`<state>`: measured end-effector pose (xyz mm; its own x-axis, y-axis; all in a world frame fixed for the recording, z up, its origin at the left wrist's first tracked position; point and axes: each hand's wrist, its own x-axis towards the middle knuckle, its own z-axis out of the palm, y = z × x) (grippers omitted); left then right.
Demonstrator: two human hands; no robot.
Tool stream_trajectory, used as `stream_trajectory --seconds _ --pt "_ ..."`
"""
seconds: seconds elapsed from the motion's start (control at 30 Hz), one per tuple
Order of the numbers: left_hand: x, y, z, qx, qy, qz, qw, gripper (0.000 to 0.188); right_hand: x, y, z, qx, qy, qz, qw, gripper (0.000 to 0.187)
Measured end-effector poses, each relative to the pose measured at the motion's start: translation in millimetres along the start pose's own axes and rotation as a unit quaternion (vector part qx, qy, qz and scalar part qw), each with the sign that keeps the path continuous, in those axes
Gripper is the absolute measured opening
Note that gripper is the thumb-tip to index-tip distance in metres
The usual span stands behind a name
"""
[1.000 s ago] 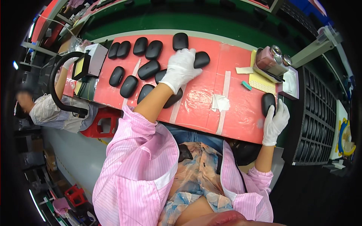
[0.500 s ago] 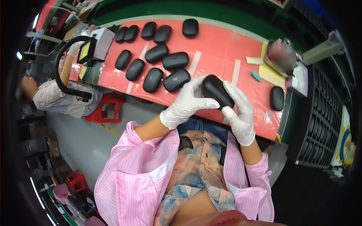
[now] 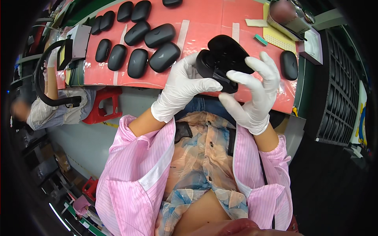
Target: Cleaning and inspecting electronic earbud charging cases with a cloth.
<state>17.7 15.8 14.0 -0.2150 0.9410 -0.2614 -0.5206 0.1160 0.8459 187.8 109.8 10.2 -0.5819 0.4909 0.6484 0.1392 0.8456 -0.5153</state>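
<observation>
A black rounded hinged case is held above the near edge of the table, its lid standing up and its dark inside showing. My left hand, in a white glove, grips the lower half from the left, thumb along the near side. My right hand, gloved too, is at the right of the case with its fingers spread. Two of its fingertips are at the lid and the lower half; whether they press on it I cannot tell. Several closed black cases lie on the red table mat to the left.
One closed black case lies at the right, near a green block and a metal container. A black rack of cases stands farther right. At the left are a person, a red stool and a black curved tube.
The case in my hands was closed and now has its lid raised. My right hand's fingers have spread from their hold. The view has shifted, so the table sits higher.
</observation>
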Motion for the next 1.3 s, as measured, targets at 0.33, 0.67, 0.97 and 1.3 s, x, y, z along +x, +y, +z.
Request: stream_trajectory --seconds 0.33,0.67,0.97,1.3 --pt "7 -7 3 0.061 -0.017 0.017 0.998 0.064 4 -1 -15 -0.009 -0.018 0.069 0.997 0.007" --pt "15 -11 16 0.048 -0.037 -0.026 0.998 0.066 -4 -1 -23 -0.018 -0.039 0.093 0.995 0.018" --pt "17 -18 5 -0.006 -0.048 -0.033 0.998 0.062 -30 43 -64 -0.268 0.092 0.079 0.956 0.019" --pt "10 -18 -19 -0.279 -0.04 -0.031 0.959 0.1 -64 54 -72 -0.258 0.032 0.14 0.955 0.025"
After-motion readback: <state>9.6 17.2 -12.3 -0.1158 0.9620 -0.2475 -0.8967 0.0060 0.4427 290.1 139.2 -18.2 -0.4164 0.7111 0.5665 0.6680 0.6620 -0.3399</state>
